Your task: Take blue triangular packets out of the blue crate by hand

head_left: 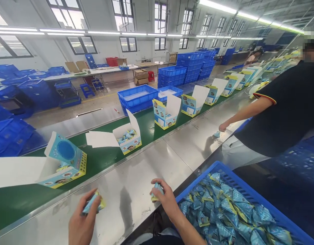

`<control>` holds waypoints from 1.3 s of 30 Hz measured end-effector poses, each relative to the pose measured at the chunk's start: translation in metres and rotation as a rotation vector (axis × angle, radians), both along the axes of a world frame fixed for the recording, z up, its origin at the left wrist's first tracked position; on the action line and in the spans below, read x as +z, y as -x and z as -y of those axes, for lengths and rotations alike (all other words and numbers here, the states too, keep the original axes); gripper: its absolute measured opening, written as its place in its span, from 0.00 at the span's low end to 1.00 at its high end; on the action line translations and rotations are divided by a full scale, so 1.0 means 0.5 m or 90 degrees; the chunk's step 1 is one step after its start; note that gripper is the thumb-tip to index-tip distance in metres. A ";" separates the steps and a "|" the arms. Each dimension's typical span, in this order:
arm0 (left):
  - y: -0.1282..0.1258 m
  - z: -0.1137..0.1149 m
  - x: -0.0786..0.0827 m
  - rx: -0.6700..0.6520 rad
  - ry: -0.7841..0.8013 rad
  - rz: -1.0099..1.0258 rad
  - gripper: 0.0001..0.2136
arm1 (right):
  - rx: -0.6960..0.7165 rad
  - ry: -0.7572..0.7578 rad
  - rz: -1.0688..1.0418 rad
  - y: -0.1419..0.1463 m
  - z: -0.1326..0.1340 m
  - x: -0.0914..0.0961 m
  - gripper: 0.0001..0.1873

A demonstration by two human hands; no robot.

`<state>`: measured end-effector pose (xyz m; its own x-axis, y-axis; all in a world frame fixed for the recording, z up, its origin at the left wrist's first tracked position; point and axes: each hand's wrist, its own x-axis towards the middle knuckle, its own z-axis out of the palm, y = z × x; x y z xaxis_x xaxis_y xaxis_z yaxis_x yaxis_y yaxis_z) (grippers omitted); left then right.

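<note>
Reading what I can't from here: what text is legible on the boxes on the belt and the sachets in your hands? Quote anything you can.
Nearest open display box: printing too small and blurred to read.
Sachet in left hand: too blurred to read.
Sachet in right hand: too blurred to read.
Sachets in the blue crate: too small to read.
No text can be quoted.
</note>
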<state>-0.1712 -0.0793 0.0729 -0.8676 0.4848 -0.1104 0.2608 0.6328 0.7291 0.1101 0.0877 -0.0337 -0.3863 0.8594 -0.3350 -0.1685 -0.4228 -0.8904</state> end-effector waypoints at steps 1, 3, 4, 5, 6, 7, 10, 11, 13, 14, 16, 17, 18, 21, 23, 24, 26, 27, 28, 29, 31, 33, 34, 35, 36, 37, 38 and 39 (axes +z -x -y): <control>0.008 0.003 -0.003 0.009 0.017 0.005 0.36 | 0.016 -0.006 0.007 0.001 0.003 0.002 0.39; 0.015 0.007 -0.009 -0.043 0.037 0.016 0.37 | -0.055 0.009 0.012 0.004 0.010 0.006 0.39; 0.013 0.007 -0.013 -0.071 0.040 0.026 0.38 | -0.095 0.019 0.013 0.007 0.014 0.007 0.38; 0.006 0.006 -0.019 -0.085 0.034 0.034 0.38 | -0.098 0.027 0.010 0.009 0.017 0.009 0.37; -0.005 0.004 -0.027 -0.091 0.025 0.038 0.38 | -0.059 0.030 0.004 0.012 0.020 0.010 0.37; -0.020 0.002 -0.035 -0.104 0.022 0.047 0.38 | 0.002 0.029 -0.002 0.015 0.023 0.011 0.37; -0.062 -0.005 -0.058 -0.187 0.013 0.095 0.36 | 0.036 0.036 -0.013 0.020 0.021 0.014 0.38; -0.070 -0.007 -0.062 -0.170 0.009 0.109 0.36 | -0.027 0.044 -0.013 0.019 0.018 0.016 0.38; -0.075 -0.009 -0.063 -0.107 0.008 0.106 0.37 | -0.135 0.040 -0.003 0.015 0.011 0.022 0.38; -0.072 -0.010 -0.059 -0.102 0.006 0.093 0.37 | -0.126 0.035 0.002 0.012 0.010 0.025 0.37; -0.060 -0.014 -0.045 -0.150 0.006 0.081 0.37 | 0.001 0.031 0.000 0.007 0.013 0.032 0.35; -0.053 -0.018 -0.037 -0.160 0.007 0.080 0.37 | 0.069 0.040 -0.006 0.006 0.018 0.035 0.34; -0.048 -0.023 -0.030 -0.144 0.009 0.080 0.36 | 0.112 0.058 -0.017 0.006 0.025 0.037 0.33; -0.054 -0.043 -0.021 -0.076 -0.002 0.098 0.36 | 0.107 0.127 -0.057 0.018 0.050 0.035 0.32; -0.080 -0.057 -0.027 -0.110 -0.039 0.132 0.38 | 0.122 0.177 -0.100 0.032 0.068 0.029 0.32; -0.098 -0.062 -0.032 -0.143 -0.062 0.154 0.38 | 0.145 0.198 -0.127 0.039 0.077 0.025 0.32; -0.140 -0.070 -0.042 -0.198 -0.090 0.200 0.36 | 0.195 0.231 -0.179 0.053 0.093 0.016 0.33; -0.160 -0.071 -0.046 -0.223 -0.092 0.225 0.34 | 0.221 0.248 -0.202 0.057 0.099 0.012 0.33; -0.178 -0.072 -0.048 -0.250 -0.088 0.250 0.33 | 0.252 0.268 -0.223 0.060 0.104 0.009 0.34; -0.193 -0.071 -0.050 -0.281 -0.082 0.271 0.31 | 0.286 0.290 -0.243 0.060 0.106 0.006 0.36; -0.212 -0.068 -0.054 -0.340 -0.073 0.287 0.29 | 0.344 0.322 -0.279 0.054 0.106 0.004 0.40; -0.220 -0.063 -0.062 -0.401 -0.076 0.275 0.27 | 0.356 0.327 -0.285 0.041 0.101 0.004 0.43; -0.221 -0.060 -0.068 -0.428 -0.077 0.270 0.27 | 0.348 0.322 -0.270 0.034 0.099 0.003 0.43; -0.221 -0.058 -0.076 -0.452 -0.072 0.270 0.27 | 0.338 0.315 -0.251 0.027 0.096 0.002 0.42; -0.220 -0.055 -0.083 -0.472 -0.063 0.273 0.29 | 0.337 0.309 -0.233 0.022 0.094 -0.001 0.40; -0.220 -0.053 -0.091 -0.486 -0.050 0.276 0.31 | 0.347 0.304 -0.223 0.017 0.093 -0.005 0.38; -0.219 -0.050 -0.097 -0.493 -0.034 0.276 0.33 | 0.362 0.300 -0.222 0.014 0.094 -0.011 0.36; -0.218 -0.049 -0.103 -0.495 -0.019 0.274 0.35 | 0.373 0.298 -0.230 0.012 0.096 -0.017 0.35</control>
